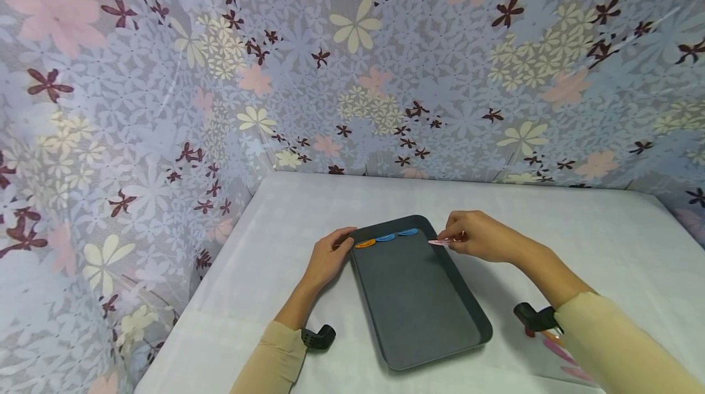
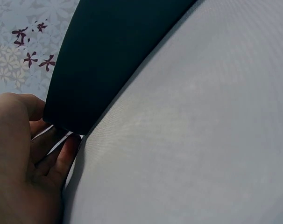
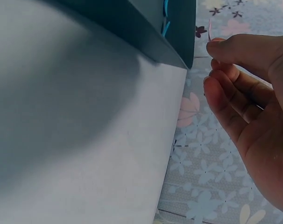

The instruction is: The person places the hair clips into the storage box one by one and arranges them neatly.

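A dark grey rectangular tray [image 1: 414, 302] lies at an angle on the white-covered table. At its far left corner my left hand [image 1: 328, 257] grips the rim, thumb above and fingers outside the wall, as the left wrist view also shows. Over the far right corner, my right hand [image 1: 475, 236] pinches a thin pink hair clip [image 1: 440, 242] between thumb and fingertips. Inside, along the far wall, lie an orange hair clip [image 1: 365, 243], a blue hair clip [image 1: 385, 237] and a second blue hair clip [image 1: 407, 232]. In the right wrist view the pink clip [image 3: 210, 30] appears edge-on.
Beside the right sleeve [image 1: 622, 333], several pink and orange clips [image 1: 560, 351] lie on the table [image 1: 341, 198], partly hidden by the arm. A flowered cloth [image 1: 352, 76] hangs behind the table and along its left side.
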{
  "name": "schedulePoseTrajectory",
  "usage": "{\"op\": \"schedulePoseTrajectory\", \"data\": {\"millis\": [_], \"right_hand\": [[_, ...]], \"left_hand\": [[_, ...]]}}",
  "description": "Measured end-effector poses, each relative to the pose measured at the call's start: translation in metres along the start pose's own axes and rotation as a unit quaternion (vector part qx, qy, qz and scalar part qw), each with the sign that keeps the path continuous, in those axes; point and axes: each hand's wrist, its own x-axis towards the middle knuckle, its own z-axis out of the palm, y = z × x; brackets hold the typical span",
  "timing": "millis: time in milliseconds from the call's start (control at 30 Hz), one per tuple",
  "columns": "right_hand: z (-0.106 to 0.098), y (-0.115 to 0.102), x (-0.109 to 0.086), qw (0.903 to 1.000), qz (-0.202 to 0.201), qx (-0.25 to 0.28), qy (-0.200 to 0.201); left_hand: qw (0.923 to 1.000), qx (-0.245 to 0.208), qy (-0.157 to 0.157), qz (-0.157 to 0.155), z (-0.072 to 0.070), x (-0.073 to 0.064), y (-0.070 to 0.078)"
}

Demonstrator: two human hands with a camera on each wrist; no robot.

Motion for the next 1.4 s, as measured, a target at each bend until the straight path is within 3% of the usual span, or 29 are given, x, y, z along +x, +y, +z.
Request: {"op": "schedulePoseTrajectory", "data": {"millis": [300, 900, 1133, 1400], "right_hand": [[0.009, -0.008, 0.015, 0.9999, 0.007, -0.005, -0.012], [0.025, -0.02, 0.039, 0.9994, -0.026, -0.011, -0.023], [0.028, -0.018, 0.045, 0.9997, -0.003, 0.017, -0.02], [0.036, -0.016, 0.052, 0.9998, 0.002, 0.015, -0.015]], "left_hand": [[1.0, 0.001, -0.002, 0.003, 0.0, 0.0, -0.001], [1.0, 0.001, 0.0, 0.009, 0.0, 0.0, -0.002], [1.0, 0.001, -0.003, 0.009, 0.0, 0.002, -0.002], [1.0, 0.002, -0.006, 0.0, -0.001, 0.0, -0.003]]}}
